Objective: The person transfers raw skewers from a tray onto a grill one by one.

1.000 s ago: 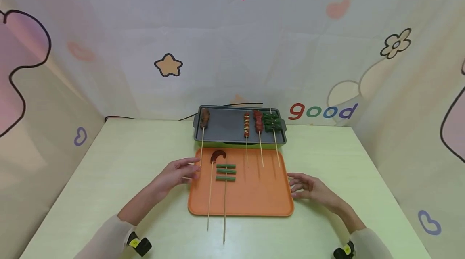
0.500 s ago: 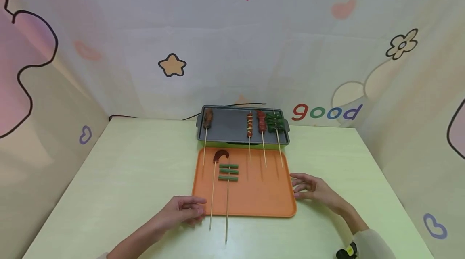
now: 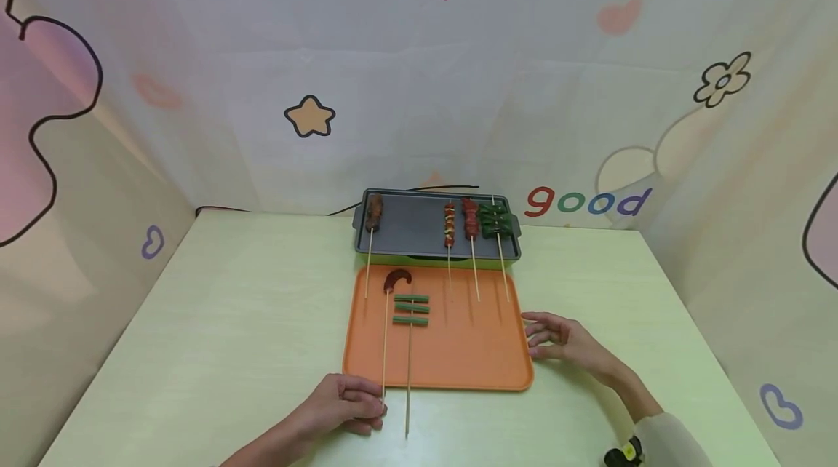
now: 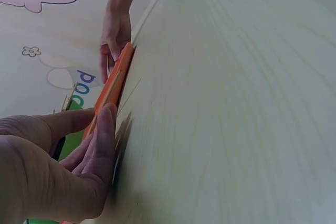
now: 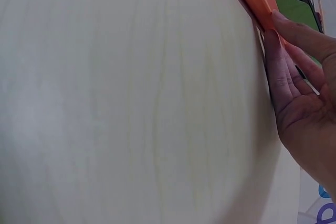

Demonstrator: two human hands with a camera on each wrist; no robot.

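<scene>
At the tray's near left corner, my left hand (image 3: pixel 343 406) pinches the lower end of a skewer with a curved dark-red sausage (image 3: pixel 395 280). The sausage lies on the orange tray (image 3: pixel 471 365). Beside it on the tray is a skewer of green bean pieces (image 3: pixel 411 308), its stick reaching past the front rim. My right hand (image 3: pixel 575 350) touches the tray's right edge with its fingertips. The left wrist view shows the left thumb (image 4: pixel 106 119) and fingers close about the thin stick; they partly hide it.
Behind the tray stands a grill (image 3: pixel 412 223) with a dark plate and green base. On it lie a brown meat skewer (image 3: pixel 374 214), a thin mixed skewer (image 3: pixel 449 225), a red meat skewer (image 3: pixel 471 218) and a green pepper skewer (image 3: pixel 495 221). Their sticks overhang the tray.
My left hand has moved from the tray's left side down to the near end of the sausage skewer's stick. The right hand stays at the tray's right edge. The view has shifted slightly.
</scene>
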